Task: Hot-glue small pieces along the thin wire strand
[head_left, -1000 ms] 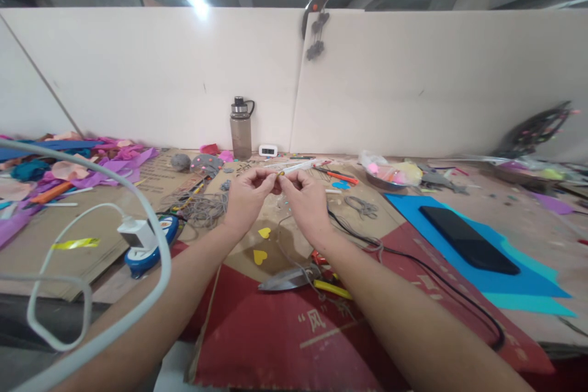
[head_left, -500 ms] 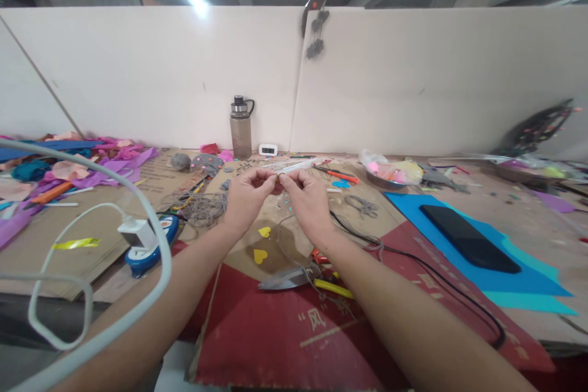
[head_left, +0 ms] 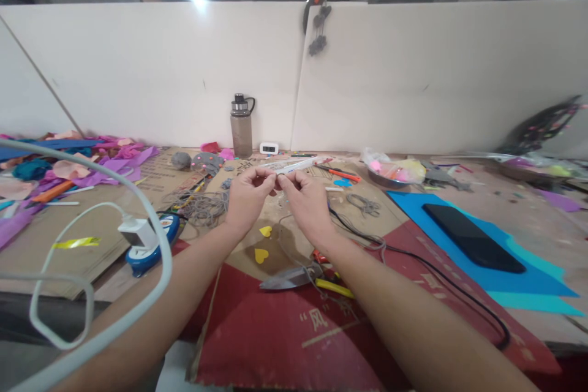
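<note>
My left hand [head_left: 249,195] and my right hand [head_left: 304,197] meet fingertip to fingertip above the cardboard, both closed in a pinch. Between them is something small and dark, too small to make out. A grey yarn strand [head_left: 285,246] lies below my right hand; whether it reaches the fingers I cannot tell. Two yellow heart cutouts [head_left: 261,255] lie beneath my hands. Nearer to me are scissors [head_left: 287,278] with a grey blade and a tool with a yellow handle [head_left: 335,288], partly behind my right forearm. A tangle of grey yarn [head_left: 202,208] sits beside my left wrist.
A white cable [head_left: 160,226] arcs across the left foreground to a charger [head_left: 136,233] on a blue power strip [head_left: 172,229]. At the back stand a bottle [head_left: 241,128] and a small clock [head_left: 269,148]. A phone [head_left: 473,237] rests on blue sheets [head_left: 408,208] at right.
The view has shifted very slightly. Both hands stay pinched together in nearly the same place, with only a small movement of the fingers.
</note>
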`<action>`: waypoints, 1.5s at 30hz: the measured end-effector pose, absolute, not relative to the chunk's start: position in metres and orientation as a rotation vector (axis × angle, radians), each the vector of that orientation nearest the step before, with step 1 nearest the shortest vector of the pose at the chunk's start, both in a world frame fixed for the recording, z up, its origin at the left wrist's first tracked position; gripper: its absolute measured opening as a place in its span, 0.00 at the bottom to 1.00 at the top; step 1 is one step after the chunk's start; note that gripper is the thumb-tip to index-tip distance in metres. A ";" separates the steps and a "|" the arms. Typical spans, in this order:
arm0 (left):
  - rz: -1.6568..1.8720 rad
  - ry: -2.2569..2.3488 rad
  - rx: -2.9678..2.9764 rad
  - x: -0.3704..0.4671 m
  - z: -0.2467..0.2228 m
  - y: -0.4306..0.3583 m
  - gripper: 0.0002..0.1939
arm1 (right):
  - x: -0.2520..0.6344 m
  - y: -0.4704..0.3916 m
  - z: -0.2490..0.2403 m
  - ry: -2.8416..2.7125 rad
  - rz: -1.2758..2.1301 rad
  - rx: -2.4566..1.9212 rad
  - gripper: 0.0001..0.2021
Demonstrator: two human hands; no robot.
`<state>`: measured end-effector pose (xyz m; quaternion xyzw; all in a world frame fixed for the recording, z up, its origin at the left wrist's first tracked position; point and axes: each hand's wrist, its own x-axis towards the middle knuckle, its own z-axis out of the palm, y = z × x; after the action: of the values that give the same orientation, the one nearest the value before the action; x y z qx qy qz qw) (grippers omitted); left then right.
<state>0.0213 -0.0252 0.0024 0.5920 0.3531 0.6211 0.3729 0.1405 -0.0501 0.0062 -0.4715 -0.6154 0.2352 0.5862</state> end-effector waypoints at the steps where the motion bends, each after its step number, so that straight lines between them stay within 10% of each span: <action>1: 1.597 0.898 1.513 0.021 0.001 -0.024 0.06 | 0.140 -0.050 0.006 -1.438 0.549 -1.103 0.11; 45: 1.480 0.690 1.182 0.026 0.002 -0.023 0.05 | 0.139 -0.045 0.005 -1.339 0.499 -1.116 0.09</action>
<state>0.0258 -0.0230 0.0023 0.4959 0.2896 0.6208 0.5337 0.1392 -0.0451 0.0046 -0.4846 -0.5815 0.2167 0.6166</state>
